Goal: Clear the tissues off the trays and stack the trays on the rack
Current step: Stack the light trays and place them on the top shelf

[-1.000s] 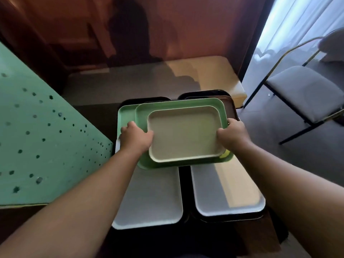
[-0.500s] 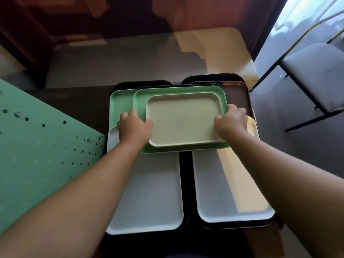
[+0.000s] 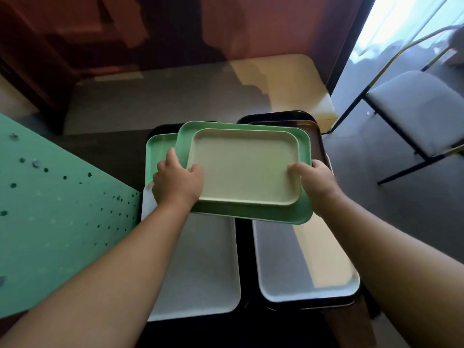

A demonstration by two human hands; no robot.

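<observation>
I hold a green tray (image 3: 251, 213) with a smaller cream tray (image 3: 244, 167) nested in it. My left hand (image 3: 177, 183) grips their left edge, thumb over the cream tray's rim. My right hand (image 3: 317, 183) grips the right edge the same way. The pair is slightly tilted above other trays: a second green tray (image 3: 158, 149) at the back left, a brown tray (image 3: 317, 136) at the back right, and two white trays (image 3: 200, 267) (image 3: 301, 259) in front. Dark trays (image 3: 273, 115) lie underneath. No tissues are visible.
A green panel (image 3: 55, 217) with small holes stands at the left. Behind the trays is a pale table top (image 3: 175, 104). A grey-seated chair (image 3: 414, 109) with a metal frame stands at the right by a bright curtained window.
The green and cream trays have twisted a little clockwise and lifted nearer to me. Both hands keep their grip on the edges. The camera view has tilted slightly.
</observation>
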